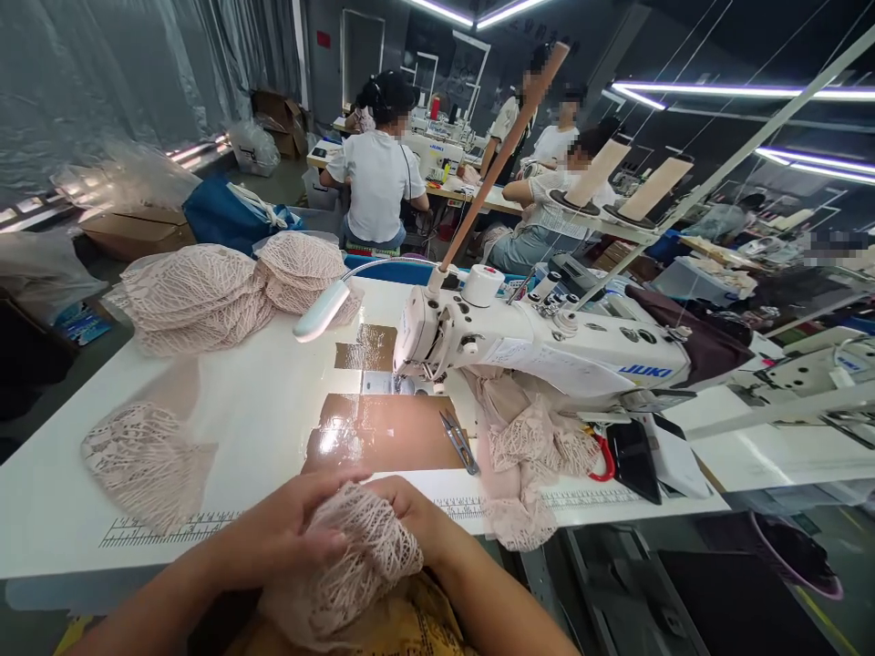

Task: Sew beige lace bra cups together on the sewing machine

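Most of the right hand [405, 504] is hidden behind the lace piece [365, 569]; whether its grip is closed cannot be told. The lace is pale pink, open-meshed and bunched. It is held at the near edge of the bench [260, 428], between both hands, its top fold pinched by the left hand [291, 538].

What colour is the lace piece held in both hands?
The lace piece is pale pink openwork, seen in the head view.
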Motion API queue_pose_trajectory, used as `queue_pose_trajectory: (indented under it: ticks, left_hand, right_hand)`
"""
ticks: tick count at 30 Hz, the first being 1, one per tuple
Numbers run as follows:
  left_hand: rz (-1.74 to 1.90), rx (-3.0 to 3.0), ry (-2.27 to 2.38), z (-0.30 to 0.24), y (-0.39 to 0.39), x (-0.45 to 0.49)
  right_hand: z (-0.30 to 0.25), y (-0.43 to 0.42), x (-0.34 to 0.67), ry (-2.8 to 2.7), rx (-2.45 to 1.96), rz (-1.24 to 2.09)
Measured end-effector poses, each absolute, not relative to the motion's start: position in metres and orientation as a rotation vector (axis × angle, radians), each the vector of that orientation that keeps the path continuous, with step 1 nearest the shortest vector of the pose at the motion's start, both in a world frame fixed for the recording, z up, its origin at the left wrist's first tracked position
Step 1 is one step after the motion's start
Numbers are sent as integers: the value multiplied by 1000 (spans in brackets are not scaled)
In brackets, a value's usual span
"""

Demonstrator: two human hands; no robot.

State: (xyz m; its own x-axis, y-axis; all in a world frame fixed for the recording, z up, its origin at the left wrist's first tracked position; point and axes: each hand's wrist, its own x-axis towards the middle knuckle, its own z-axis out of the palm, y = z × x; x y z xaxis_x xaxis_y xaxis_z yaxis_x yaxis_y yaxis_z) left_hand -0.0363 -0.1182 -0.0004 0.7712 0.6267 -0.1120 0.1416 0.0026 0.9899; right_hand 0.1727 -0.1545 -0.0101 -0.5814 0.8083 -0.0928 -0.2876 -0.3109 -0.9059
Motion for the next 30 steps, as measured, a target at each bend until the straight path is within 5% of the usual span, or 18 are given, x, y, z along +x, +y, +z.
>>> queue_pose_trajectory:
  ticks: [17, 30]
  left_hand:
    - [470, 1230, 648, -13, -101, -12]
    - [500, 1254, 665, -11, -103, -11]
  right_hand:
    - [-27, -135, 198, -1237, -1119, 1423]
    - [-9, -130, 195, -1429, -1139, 1511]
